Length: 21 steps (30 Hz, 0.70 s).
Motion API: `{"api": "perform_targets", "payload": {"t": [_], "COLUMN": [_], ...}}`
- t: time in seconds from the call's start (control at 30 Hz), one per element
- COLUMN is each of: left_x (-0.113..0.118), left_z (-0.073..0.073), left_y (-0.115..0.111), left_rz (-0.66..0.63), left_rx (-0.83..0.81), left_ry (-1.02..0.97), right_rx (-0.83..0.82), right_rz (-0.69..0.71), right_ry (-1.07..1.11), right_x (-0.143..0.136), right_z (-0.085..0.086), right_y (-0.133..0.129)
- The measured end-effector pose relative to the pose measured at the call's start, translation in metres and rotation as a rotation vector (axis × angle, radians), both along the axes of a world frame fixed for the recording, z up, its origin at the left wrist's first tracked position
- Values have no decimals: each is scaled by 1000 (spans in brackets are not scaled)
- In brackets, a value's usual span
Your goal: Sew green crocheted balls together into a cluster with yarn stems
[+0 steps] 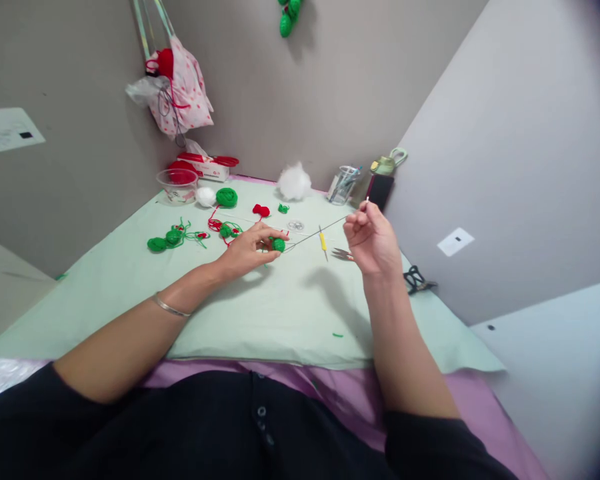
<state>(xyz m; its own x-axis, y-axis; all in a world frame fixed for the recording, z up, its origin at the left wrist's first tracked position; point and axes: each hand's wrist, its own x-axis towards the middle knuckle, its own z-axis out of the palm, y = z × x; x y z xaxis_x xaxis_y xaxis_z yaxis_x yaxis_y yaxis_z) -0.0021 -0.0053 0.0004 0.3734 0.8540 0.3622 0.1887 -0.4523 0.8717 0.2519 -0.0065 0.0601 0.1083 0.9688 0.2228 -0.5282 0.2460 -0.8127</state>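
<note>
**Thread drawn taut between two hands**

The left hand (pixel 250 248) rests on the green cloth (pixel 260 313), its fingers pinched around a small green ball (pixel 279 245). A thin thread (pixel 315 233) runs tight from the ball up to the right hand (pixel 373 240), which is raised off the cloth and nips the thread's far end between thumb and forefinger; a needle may be at that tip, but it is too small to tell.

A clear bowl (pixel 178 184) at the back left holds something red. A clear jar (pixel 343 185) by the wall holds thin tools, blurred at this size. A pink bag (pixel 183 90) hangs on the wall above, with red yarn showing at its mouth.

Green and red yarn bits (pixel 180 237) lie left of the hands, a white puff (pixel 295 181) near the back edge. A yellow tool (pixel 323 241) and snips (pixel 343 254) lie just under the thread, scissors (pixel 416 279) at the cloth's right edge. The near half of the cloth is bare, save one green scrap (pixel 337 335).
</note>
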Motion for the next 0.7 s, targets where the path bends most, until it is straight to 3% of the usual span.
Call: {"api": "perform_targets", "payload": {"t": [0.23,0.43,0.57,0.7], "left_x": [-4,-11,-13,-13], "left_z": [2,6,4,5], "left_y": [1,6,9,8], "left_rz": [-30,-99,-160,-184], "left_rx": [-78,-253,-324,-374], "left_ry": [18,-41,-242,-361], "right_rx": [137,157,150,160], "right_rz": [-283,-440,-427,-244], "right_ry": [182,131,-41,-243], "right_x": [29,38,31,10], "right_z": [2,-1,1,1], "right_y": [12,15,10,0]}}
